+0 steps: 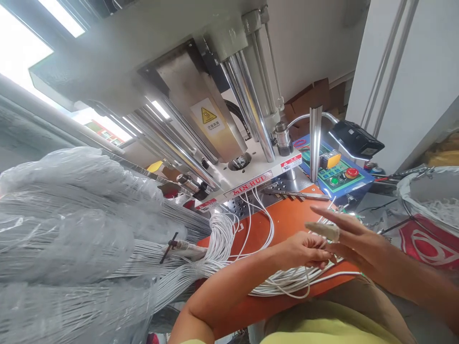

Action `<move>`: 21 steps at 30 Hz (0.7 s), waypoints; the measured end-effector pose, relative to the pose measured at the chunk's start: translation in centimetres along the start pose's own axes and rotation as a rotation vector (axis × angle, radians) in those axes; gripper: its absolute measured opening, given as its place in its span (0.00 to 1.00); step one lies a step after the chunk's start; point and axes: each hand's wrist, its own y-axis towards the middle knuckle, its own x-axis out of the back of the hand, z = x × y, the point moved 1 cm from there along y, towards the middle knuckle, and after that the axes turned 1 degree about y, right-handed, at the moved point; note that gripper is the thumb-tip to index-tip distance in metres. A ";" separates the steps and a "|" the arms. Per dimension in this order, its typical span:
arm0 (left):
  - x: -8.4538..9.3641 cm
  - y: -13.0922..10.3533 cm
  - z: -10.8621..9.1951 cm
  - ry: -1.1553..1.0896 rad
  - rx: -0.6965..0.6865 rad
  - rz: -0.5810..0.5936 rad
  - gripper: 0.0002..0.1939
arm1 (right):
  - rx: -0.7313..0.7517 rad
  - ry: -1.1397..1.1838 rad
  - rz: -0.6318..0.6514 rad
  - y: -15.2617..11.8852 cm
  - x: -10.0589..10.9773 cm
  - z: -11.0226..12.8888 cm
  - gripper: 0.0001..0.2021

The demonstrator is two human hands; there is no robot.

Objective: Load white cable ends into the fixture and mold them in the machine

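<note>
Over the right part of the orange table [287, 217], my left hand [308, 249] has its fingers curled around a thin white cable end. My right hand [353, 239] is beside it, slightly blurred, its upper fingers stretched out and a pale cover on one finger. The lower fingers of the right hand are partly hidden near the left fingertips. Below both hands lies a bundle of white cables [276, 284]. A coiled loop of white cable [220, 236] sits further left, and several cables run under the machine's front plate [251, 184].
A large press [211, 114] with metal columns stands ahead. Plastic-wrapped cable bundles [71, 229] fill the left. At the right are a blue control panel [335, 167] with buttons, a black lamp [356, 138], metal strips [299, 194] and a white-lined bin [430, 186].
</note>
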 end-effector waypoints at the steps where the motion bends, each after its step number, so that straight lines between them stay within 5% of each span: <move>1: 0.3 -0.2 0.2 -0.014 0.000 0.002 0.25 | -0.010 0.007 -0.030 0.1 0.7 -0.5 0.22; 4: 0.8 -0.8 0.7 -0.077 -0.034 0.058 0.24 | -0.045 0.105 -0.036 0.7 1.4 -2.3 0.24; 8: 0.8 -1.0 1.3 -0.142 -0.112 0.117 0.20 | -0.017 0.255 0.217 1.5 -1.4 -2.6 0.23; 13: 1.2 -0.5 1.8 -0.145 -0.139 -0.013 0.20 | 0.052 0.369 0.362 2.2 -4.1 -0.8 0.24; 15: 1.4 -0.6 2.0 -0.181 -0.135 -0.030 0.20 | -0.035 0.431 0.275 2.6 -4.0 -1.2 0.24; 19: 1.5 -1.4 2.2 -0.219 -0.138 -0.021 0.23 | -0.207 0.502 -0.144 2.9 -3.4 -3.2 0.23; 21: 1.5 -1.7 2.4 -0.244 -0.158 -0.039 0.25 | -0.207 0.482 -0.135 2.8 -3.8 -3.4 0.24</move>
